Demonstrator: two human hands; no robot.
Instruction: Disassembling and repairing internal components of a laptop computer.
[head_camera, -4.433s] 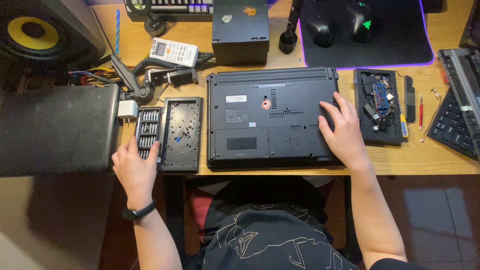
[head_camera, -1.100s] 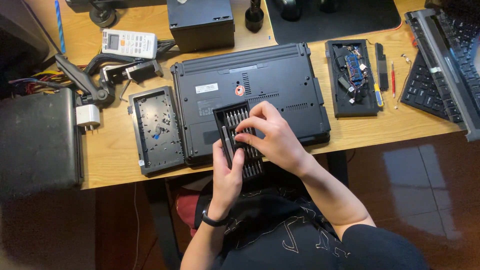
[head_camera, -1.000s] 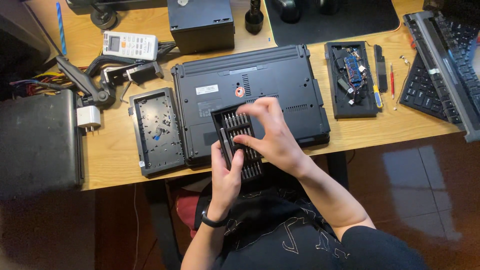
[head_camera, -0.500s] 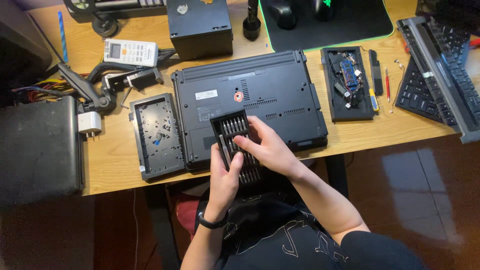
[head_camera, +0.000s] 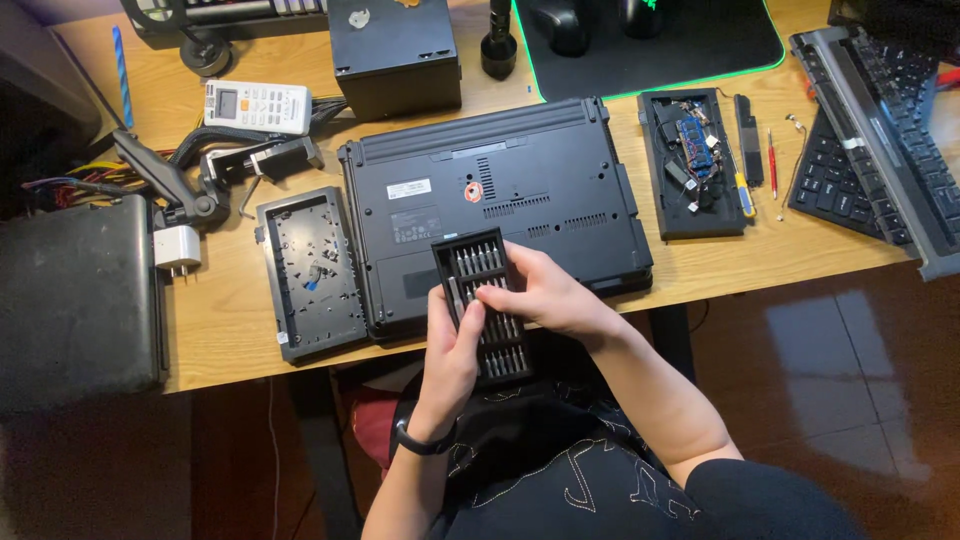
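Screwdriver bit tray (head_camera: 488, 305): black, long and narrow, rows of metal bits seated in its slots; you hold it over the front edge of the upturned black laptop (head_camera: 495, 200), just above your lap. Your left hand (head_camera: 452, 350) is closed around the tray's lower left side, thumb along its edge. Your right hand (head_camera: 540, 297) lies across the tray's middle with the fingertips (head_camera: 492, 293) pinched down on the bits; whether one bit is actually gripped cannot be told.

Surface: light wooden desk (head_camera: 215, 325), grain visible, front edge running across the frame; reddish-brown tiled floor (head_camera: 840, 350) below it to your right.

Containers: the bit case's empty black shell (head_camera: 308, 272) lies flat on the desk just left of the laptop, with a few small loose parts and a bit of blue inside. To the right of the laptop, an open black tray (head_camera: 692, 165) holds a blue circuit board and wires.

Around: white remote control (head_camera: 257, 105) and a black box (head_camera: 395, 55) sit behind the laptop; a dark mouse pad (head_camera: 700, 45) with a green lit edge lies at the back; a detached keyboard (head_camera: 850, 185) lies at far right. A large black case (head_camera: 75, 290) covers the desk's left end. Nothing lies between your hands and the laptop.
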